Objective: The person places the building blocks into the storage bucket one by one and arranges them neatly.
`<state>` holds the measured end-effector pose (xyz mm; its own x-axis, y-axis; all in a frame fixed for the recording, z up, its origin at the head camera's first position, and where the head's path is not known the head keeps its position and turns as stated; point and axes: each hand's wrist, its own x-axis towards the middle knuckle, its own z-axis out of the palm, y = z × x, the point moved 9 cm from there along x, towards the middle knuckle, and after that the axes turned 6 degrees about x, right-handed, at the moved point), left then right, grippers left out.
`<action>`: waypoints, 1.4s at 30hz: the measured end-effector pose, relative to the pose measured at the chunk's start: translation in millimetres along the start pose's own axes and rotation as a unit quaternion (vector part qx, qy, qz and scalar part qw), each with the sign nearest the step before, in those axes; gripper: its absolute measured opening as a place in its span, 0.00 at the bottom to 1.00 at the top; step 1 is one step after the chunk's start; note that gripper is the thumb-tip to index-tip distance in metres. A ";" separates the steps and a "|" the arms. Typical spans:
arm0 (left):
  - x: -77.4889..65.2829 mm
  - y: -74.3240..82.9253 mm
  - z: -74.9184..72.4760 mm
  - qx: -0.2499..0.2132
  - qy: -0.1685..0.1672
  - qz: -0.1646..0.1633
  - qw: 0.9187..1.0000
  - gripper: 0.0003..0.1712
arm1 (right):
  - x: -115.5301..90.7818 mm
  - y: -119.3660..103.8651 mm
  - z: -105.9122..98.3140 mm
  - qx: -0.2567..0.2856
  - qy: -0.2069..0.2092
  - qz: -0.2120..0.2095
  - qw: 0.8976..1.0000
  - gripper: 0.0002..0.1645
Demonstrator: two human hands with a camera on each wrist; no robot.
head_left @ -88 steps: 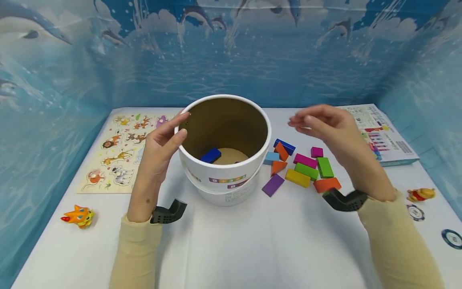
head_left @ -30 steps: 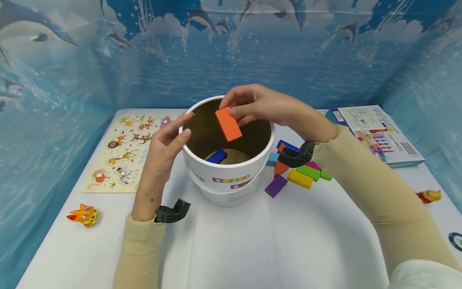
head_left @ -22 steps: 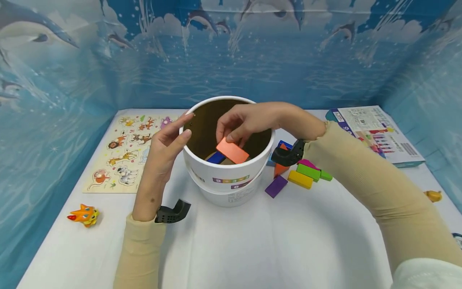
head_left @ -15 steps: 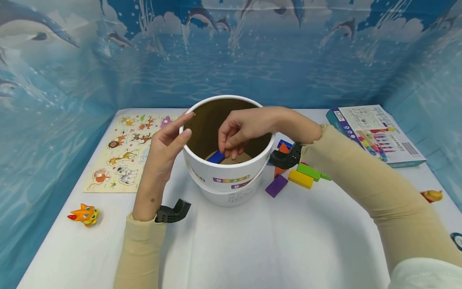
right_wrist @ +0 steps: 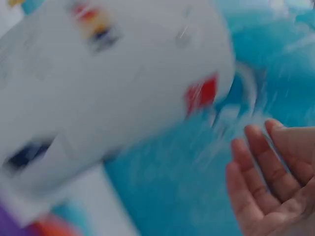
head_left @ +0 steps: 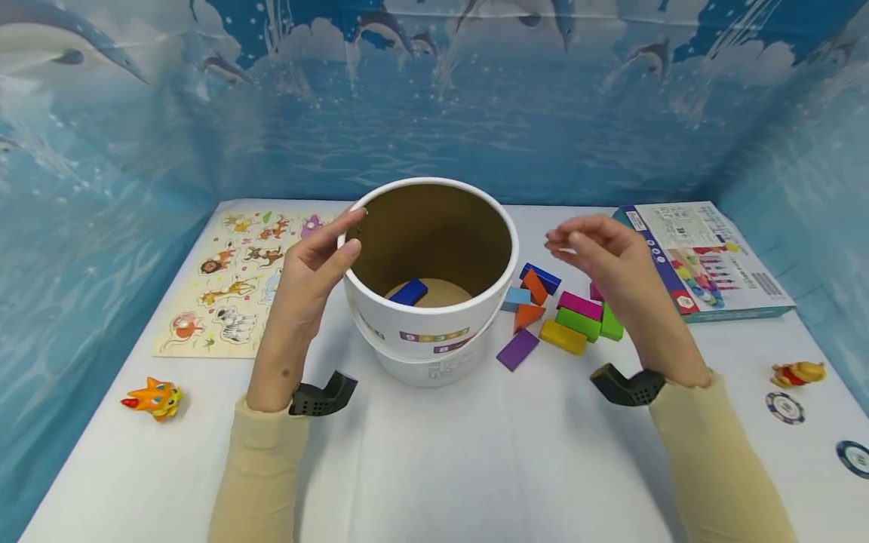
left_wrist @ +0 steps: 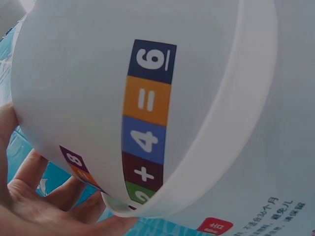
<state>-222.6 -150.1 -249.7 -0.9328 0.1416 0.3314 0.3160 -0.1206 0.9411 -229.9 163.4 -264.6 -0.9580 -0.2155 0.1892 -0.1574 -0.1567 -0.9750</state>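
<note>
A white bucket [head_left: 431, 328] stands upright mid-table, its handle hanging down in front. My left hand [head_left: 308, 286] holds its rim at the left, thumb and fingertips over the edge; in the left wrist view the fingers [left_wrist: 66, 194] lie along the white wall. Inside the bucket a blue block [head_left: 409, 292] shows on the bottom; the front wall hides part of the floor. My right hand [head_left: 611, 260] is raised to the right of the bucket with nothing in it, fingers loosely bent. Below it lie a magenta block [head_left: 580, 304], a green block [head_left: 577, 323] and a yellow block [head_left: 563, 336].
Left of these are a purple block [head_left: 517, 350], orange triangles [head_left: 528, 315] and a light blue block [head_left: 517, 298]. An animal puzzle board [head_left: 224, 302] is at left, above an orange toy figure [head_left: 155, 399]. At right are a flat box [head_left: 706, 256], a bear figure [head_left: 797, 373] and chips [head_left: 785, 407].
My right hand carried an orange block into the bucket, let it go inside and came back out to the right. The left hand has stayed on the rim.
</note>
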 end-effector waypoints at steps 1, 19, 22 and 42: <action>-0.1 -0.1 0.0 0.000 0.001 -0.001 1.000 0.21 | -8.3 18.7 -17.3 -0.032 0.027 0.031 0.999 0.18; -0.6 -1.0 -0.3 -0.005 0.005 -0.011 1.000 0.20 | -82.4 116.5 -121.5 -0.384 0.044 0.164 0.908 0.40; -0.1 -0.1 0.2 -0.008 0.002 -0.004 1.000 0.20 | -81.9 119.0 -126.0 -0.422 0.045 0.158 0.891 0.44; -0.1 0.5 2.3 -0.007 0.000 -0.004 1.000 0.21 | -31.6 -1.7 -20.5 0.335 -0.050 0.071 0.938 0.22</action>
<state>-222.0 -147.9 -249.1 -0.9355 0.1431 0.3231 0.3055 -0.1324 0.9430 -204.3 190.1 -271.4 -0.9254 -0.3641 0.1048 0.1890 -0.6832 -0.7053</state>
